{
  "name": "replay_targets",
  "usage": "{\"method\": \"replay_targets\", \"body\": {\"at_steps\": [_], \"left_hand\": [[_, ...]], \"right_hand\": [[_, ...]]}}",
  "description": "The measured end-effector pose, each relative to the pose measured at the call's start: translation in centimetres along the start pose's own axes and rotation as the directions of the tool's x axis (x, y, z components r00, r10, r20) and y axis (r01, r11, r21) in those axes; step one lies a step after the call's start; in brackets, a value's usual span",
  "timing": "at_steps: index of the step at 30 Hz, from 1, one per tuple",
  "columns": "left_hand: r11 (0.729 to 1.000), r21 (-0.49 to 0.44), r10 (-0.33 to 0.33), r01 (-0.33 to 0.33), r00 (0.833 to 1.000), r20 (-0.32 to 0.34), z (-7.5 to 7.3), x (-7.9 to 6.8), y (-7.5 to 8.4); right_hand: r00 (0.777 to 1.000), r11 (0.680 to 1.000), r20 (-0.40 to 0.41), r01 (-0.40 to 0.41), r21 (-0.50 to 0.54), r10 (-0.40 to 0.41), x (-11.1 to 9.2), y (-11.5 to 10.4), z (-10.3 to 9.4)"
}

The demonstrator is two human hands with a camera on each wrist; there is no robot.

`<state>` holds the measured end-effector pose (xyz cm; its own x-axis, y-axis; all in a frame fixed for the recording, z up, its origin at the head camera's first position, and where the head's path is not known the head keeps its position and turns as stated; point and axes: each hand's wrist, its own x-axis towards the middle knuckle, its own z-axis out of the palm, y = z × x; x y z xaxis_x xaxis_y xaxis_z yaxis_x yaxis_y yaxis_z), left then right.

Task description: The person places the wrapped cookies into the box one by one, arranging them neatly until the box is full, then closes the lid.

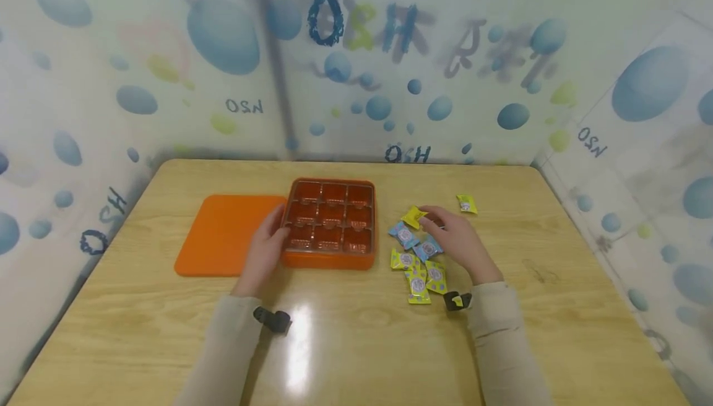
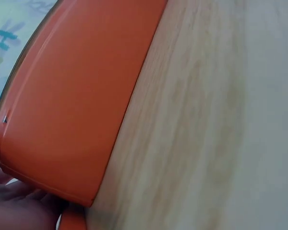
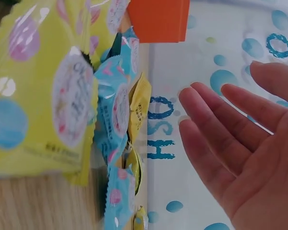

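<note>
Left hand (image 1: 265, 250) is gripping the orange box (image 1: 328, 261); empty, outstretched right hand (image 1: 458, 237) is risking scattering bunched sweets (image 1: 405, 260) by brushing them.

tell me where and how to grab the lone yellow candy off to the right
Probably pinch the lone candy across its middle, left edge to right, coming from above with the right grip: it lies on the table apart from the other candies, so nothing touches either edge.
</note>
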<state>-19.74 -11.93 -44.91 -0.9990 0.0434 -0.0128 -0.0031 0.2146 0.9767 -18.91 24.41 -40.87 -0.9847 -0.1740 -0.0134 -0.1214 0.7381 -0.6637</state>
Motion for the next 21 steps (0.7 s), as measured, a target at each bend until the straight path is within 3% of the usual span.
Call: {"method": "replay_targets", "body": {"at_steps": [4,6,9,13,21], "left_hand": [[0.995,-0.098,0.012,-0.008,0.999,0.035,0.1,0.1,-0.1],[0.994,-0.104,0.021,-0.017,0.999,0.034,0.2,0.3,-0.1],[0.999,0.014,0.046,-0.046,0.999,0.006,0.4,0.3,-0.3],[0.981,0.181,0.074,-0.070,0.997,-0.016,0.8,0.2,-0.6],[0.988,0.142,0.056,-0.058,0.998,0.019,0.5,0.0,-0.6]], "right_hand": [[1.000,0.999,-0.001,0.005,0.041,-0.005,0.3,0.4,0.2],[1.000,0.999,-0.002,0.009,0.053,-0.009,0.5,0.4,0.2],[1.000,0.998,0.018,0.009,0.065,-0.010,0.5,0.5,0.5],[0.999,0.998,0.041,-0.008,0.069,0.005,0.4,0.4,1.0],[0.997,0.999,0.083,-0.003,0.037,0.000,0.5,0.1,1.9]]}}
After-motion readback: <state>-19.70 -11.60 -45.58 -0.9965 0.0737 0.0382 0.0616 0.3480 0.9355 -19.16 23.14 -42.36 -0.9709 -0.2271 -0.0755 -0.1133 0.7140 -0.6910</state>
